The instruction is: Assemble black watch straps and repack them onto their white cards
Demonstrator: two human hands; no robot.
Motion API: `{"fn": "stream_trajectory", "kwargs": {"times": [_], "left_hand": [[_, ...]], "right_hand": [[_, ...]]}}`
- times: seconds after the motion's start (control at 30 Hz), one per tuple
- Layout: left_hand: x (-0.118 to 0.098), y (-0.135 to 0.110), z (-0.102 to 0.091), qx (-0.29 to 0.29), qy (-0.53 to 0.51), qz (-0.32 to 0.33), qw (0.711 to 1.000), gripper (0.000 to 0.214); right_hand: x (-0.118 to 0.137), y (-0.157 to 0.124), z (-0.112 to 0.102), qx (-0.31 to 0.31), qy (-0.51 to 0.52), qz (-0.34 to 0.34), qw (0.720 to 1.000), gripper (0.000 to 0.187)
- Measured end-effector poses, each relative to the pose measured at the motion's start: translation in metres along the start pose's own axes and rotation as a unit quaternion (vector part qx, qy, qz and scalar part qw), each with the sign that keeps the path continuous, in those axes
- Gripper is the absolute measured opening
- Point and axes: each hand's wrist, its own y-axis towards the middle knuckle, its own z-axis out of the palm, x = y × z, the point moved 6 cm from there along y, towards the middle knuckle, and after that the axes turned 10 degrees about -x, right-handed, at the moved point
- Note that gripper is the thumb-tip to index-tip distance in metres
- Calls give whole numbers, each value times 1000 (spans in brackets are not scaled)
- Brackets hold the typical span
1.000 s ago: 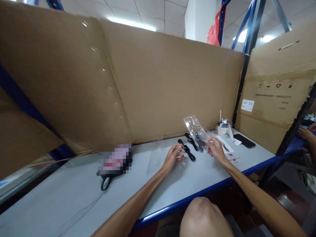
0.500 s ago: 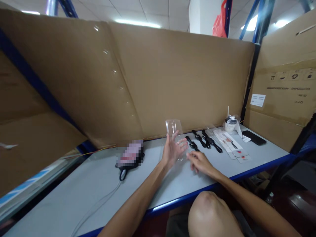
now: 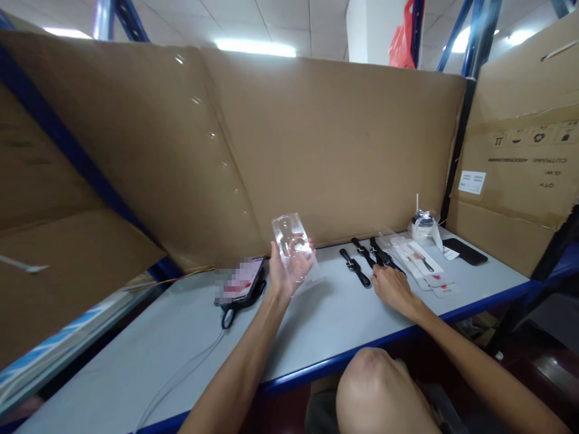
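Note:
My left hand [image 3: 289, 271] is raised above the table, its fingers around a clear plastic blister shell [image 3: 289, 232]. Through the shell, parts of the palm and fingers show. At the near ends of a row of black spokeshaves [image 3: 355, 268] is my right hand [image 3: 392, 289], palm down with fingers curled together. Its fingertips meet the handle end of the rightmost spokeshave [image 3: 383, 253] and partly hide it. Just right of that hand lie printed cards [image 3: 418, 262] picturing a tool, with clear plastic beside them.
A phone [image 3: 242, 280] in a black holder with a loop and cable lies to the left. Far right are a wrapped cup [image 3: 423, 226] with a straw and a dark phone [image 3: 465, 251]. Cardboard walls [image 3: 339, 144] stand behind and on both sides.
My left hand has moved left with the blister shell and tilted it toward me. My right hand has gone right, from the leftmost spokeshave to the rightmost, uncovering the leftmost one.

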Motion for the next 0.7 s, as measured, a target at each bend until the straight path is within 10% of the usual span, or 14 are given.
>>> {"fn": "stream_trajectory", "kwargs": {"times": [0.27,0.7], "left_hand": [[38,-3,-4,8,64,-30,997,60],[49,-21,6,59,120,-41,990,59]], "right_hand": [[47,20,24,30,-23,-3,999,41],[-11,23,23,48,118,123,984,36]]}}
